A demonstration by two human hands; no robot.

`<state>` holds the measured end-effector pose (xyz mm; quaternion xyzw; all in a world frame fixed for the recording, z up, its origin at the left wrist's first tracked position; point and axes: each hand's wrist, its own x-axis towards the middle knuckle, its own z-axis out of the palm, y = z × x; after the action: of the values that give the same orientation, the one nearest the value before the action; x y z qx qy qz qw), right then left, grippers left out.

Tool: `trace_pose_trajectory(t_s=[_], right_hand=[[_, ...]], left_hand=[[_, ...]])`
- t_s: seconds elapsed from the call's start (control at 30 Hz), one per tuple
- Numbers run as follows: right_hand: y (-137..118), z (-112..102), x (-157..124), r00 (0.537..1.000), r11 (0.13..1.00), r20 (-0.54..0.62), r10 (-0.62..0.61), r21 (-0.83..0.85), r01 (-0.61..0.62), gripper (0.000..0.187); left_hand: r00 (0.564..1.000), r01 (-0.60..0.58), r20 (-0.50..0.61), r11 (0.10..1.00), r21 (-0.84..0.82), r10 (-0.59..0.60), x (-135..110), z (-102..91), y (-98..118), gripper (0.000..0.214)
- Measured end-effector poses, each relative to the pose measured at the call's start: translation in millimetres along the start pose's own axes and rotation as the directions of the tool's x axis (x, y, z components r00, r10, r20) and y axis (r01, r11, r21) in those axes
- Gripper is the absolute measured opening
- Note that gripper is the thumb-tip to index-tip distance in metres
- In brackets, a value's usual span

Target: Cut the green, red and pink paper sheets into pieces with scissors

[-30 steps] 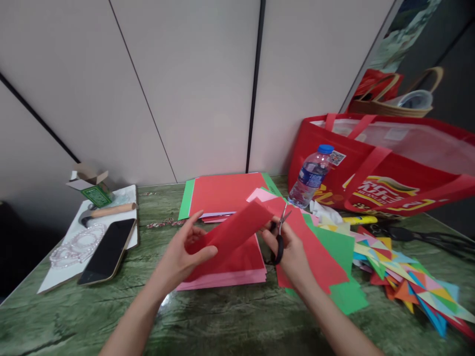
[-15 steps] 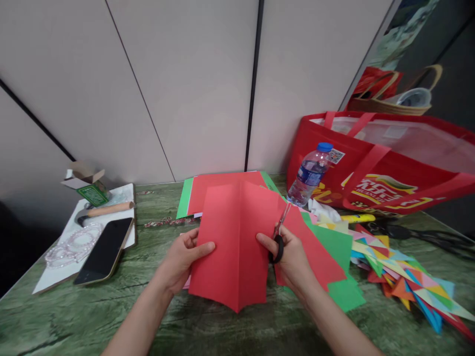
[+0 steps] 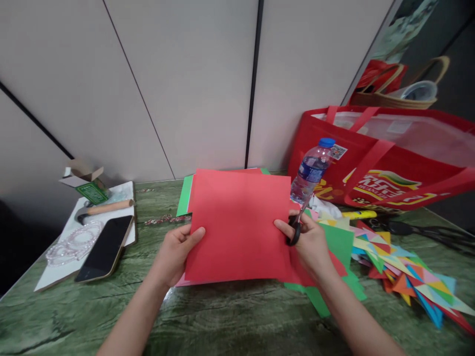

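Paper (image 3: 239, 225), red, between left grip (image 3: 175, 253) and right grip (image 3: 310, 241).

The red sheet (image 3: 239, 227) (nearly flat) is held open, black-handled scissors (image 3: 297, 235) slanting beside its right edge.

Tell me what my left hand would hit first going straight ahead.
Your left hand would first meet the red paper it's holding; beyond that, probably the wall, though depth is unclear.
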<state>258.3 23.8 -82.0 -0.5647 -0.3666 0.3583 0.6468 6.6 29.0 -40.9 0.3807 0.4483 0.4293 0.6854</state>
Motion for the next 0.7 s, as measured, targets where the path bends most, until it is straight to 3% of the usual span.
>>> trace_pose_trajectory(t_s=[0.13, 0.27, 0.4, 0.47, 0.57, 0.63, 0.7], right_hand=[[3, 2, -1, 0.999, 0.996, -0.021, 0.032, 0.084, -0.03, 0.035], [3, 3, -5, 0.995, 0.998, 0.083, 0.054, 0.041, -0.057, 0.036], [2, 3, -11, 0.952, 0.988, 0.264, 0.154, -0.027, -0.153, 0.039], [2, 3, -11, 0.956, 0.99, 0.257, 0.141, -0.038, -0.136, 0.04], [-1, 2, -10, 0.984, 0.992, 0.152, 0.092, -0.104, -0.077, 0.04], [-4, 1, -10, 0.983, 0.991, 0.152, 0.101, -0.108, -0.085, 0.042], [-7, 2, -13, 0.967, 0.992, 0.223, 0.126, -0.048, -0.119, 0.047]], left_hand=[[0.993, 0.053, 0.102, 0.998, 0.024, -0.056, -1, 3.9, -5, 0.03], [1.0, 0.015, -0.008, 1.0, 0.013, -0.015, -1, 6.7, -5, 0.028], [0.996, -0.022, -0.082, 0.998, 0.061, 0.027, -3, 6.2, 3, 0.027], [0.999, -0.015, -0.037, 0.996, 0.083, 0.018, -3, 5.0, 4, 0.024], [0.999, -0.01, 0.037, 0.995, 0.095, 0.006, -2, 2.8, 4, 0.022], [0.999, -0.039, 0.012, 0.996, 0.083, 0.038, -1, 1.1, 3, 0.021], [0.992, -0.1, -0.068, 0.994, 0.045, 0.103, 0, -0.5, 5, 0.019]])
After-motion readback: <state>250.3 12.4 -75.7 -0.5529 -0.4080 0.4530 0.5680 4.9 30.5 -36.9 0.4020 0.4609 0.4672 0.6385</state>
